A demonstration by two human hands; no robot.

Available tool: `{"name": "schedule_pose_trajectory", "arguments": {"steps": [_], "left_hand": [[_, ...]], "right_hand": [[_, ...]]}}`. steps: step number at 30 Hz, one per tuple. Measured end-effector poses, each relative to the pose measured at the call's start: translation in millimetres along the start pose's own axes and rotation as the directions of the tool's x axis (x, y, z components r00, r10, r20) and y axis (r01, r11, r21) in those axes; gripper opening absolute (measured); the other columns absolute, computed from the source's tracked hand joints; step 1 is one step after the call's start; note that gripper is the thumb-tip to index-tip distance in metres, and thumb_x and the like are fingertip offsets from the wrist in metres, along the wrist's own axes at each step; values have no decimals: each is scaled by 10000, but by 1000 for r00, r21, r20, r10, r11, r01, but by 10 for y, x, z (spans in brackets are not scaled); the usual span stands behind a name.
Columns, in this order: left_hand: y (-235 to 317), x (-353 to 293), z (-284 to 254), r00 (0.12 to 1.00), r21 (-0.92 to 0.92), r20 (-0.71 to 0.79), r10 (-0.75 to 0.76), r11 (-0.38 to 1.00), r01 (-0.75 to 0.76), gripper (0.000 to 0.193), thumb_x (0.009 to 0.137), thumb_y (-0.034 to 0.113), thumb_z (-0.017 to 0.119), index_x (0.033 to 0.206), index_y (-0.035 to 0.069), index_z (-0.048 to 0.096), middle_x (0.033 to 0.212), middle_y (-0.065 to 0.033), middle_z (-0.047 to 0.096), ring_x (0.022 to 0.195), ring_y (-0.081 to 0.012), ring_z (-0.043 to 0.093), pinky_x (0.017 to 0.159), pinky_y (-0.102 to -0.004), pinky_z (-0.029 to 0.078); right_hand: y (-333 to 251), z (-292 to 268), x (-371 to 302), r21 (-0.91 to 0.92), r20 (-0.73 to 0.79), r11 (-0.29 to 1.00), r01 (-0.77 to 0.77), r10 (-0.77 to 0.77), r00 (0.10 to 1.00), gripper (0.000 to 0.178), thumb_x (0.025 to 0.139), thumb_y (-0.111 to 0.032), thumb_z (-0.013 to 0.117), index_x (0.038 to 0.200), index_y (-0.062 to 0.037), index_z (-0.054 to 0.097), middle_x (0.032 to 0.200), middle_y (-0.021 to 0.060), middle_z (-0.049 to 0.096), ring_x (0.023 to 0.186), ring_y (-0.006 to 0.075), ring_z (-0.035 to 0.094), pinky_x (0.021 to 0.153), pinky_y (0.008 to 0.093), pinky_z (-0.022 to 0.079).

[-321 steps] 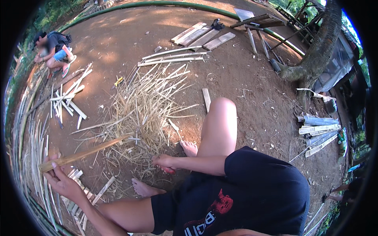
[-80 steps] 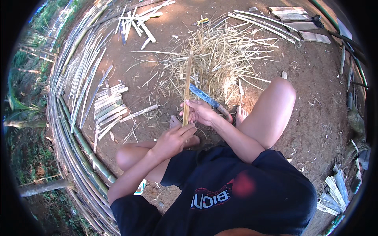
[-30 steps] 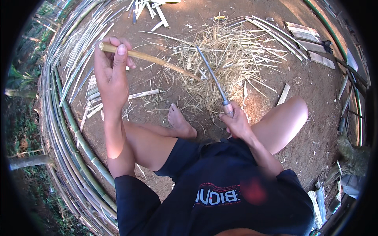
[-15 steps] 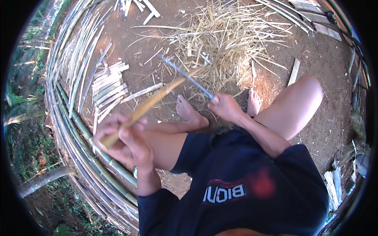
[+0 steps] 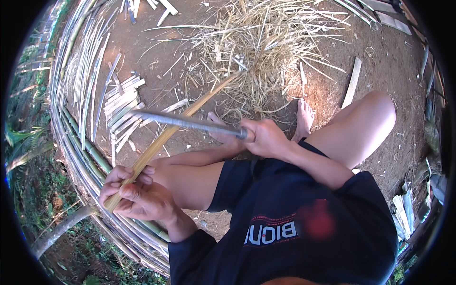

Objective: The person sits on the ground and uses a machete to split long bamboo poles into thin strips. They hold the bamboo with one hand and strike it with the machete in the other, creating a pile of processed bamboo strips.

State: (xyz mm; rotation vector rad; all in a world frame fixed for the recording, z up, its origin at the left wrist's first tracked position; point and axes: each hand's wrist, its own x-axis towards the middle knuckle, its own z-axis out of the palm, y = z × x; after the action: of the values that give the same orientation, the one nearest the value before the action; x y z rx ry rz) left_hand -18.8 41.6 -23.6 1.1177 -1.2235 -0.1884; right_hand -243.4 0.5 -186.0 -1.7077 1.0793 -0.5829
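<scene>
My left hand (image 5: pixel 142 197) is closed around the lower end of a long yellowish bamboo strip (image 5: pixel 156 147). The strip slants up and to the right, its far tip in front of the pile of shavings. In my right hand (image 5: pixel 266 137) is the handle of a long-bladed knife (image 5: pixel 190 122), with the blade pointing left. The blade crosses the strip around its middle and is smeared by motion; I cannot tell whether the two touch. Both hands are above my folded legs.
A heap of thin bamboo shavings (image 5: pixel 266 52) lies on the dirt beyond my feet. Short split pieces (image 5: pixel 121 102) and long thin strips (image 5: pixel 88 76) lie to the left, inside a border of bamboo poles (image 5: pixel 90 147). One flat slat (image 5: pixel 352 83) rests beyond my right knee.
My left hand has moved down and left with the bamboo strip. The knife has swung from pointing up-left to nearly level, its blade now crossing the strip nearer my left hand.
</scene>
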Motion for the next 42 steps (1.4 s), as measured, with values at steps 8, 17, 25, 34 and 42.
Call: {"name": "schedule_pose_trajectory", "arguments": {"steps": [8,17,25,34,42], "left_hand": [[-245,258,-54,1000,121,12,4,993,-6,234,993,240,521,1036,55,382,867,-130,540,557,-102,514,502,-213,504],[-499,717,-141,979,22,202,-36,999,32,197,1000,215,513,967,39,432,844,-145,571,612,-103,511,554,-228,482],[-756,1139,-101,976,-36,189,-104,993,113,181,990,196,544,928,40,475,907,-140,558,663,-120,471,647,-278,470],[-636,762,1,990,-201,33,-138,969,142,406,1015,482,381,816,128,360,668,4,323,617,-101,265,580,-253,263],[-677,804,27,998,-101,15,-61,993,62,437,1010,510,361,764,158,280,605,22,254,571,-93,210,557,-246,227]], "right_hand": [[467,194,391,-78,-64,971,-225,220,973,133,820,-144,562,889,-36,598,677,224,619,637,401,634,620,489,508],[1369,63,691,-241,-33,882,-405,410,912,188,850,-205,558,917,-40,617,814,227,662,767,387,656,731,501,516],[2228,163,747,-316,23,761,-566,603,798,219,809,-177,569,973,-55,648,912,253,648,866,376,656,775,471,520],[627,373,734,46,5,984,-172,172,985,196,809,-184,599,937,-38,620,716,208,632,691,385,641,653,465,509],[1743,124,824,-211,41,876,-435,452,891,186,767,-190,593,862,-33,626,789,224,643,739,400,634,700,489,509]]}}
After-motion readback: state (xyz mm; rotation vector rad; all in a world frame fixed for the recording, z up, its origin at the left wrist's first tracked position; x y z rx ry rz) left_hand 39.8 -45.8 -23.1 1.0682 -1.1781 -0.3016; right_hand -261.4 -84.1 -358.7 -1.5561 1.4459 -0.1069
